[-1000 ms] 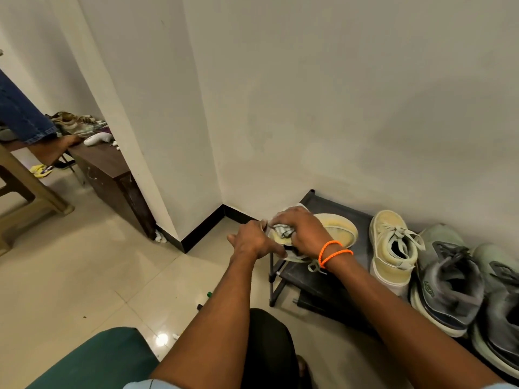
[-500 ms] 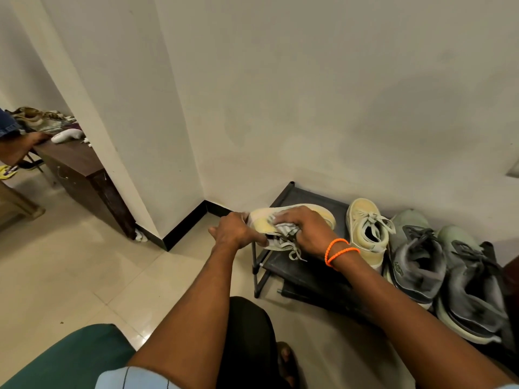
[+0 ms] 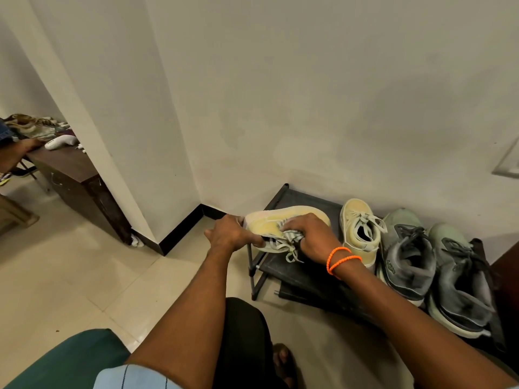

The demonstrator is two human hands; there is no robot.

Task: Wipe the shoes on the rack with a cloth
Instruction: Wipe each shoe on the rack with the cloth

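Four shoes are showing: two yellow ones, one (image 3: 276, 225) under the fingers (image 3: 295, 224) and one (image 3: 361, 230) just right of them, and two grey ones (image 3: 408, 256) (image 3: 463, 282) farther right.

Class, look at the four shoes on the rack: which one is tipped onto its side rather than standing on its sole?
The leftmost yellow shoe, gripped by both hands; its mate and both grey shoes stand upright.

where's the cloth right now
In the head view, the cloth is bunched under the right hand, against the yellow shoe at the rack's left end.
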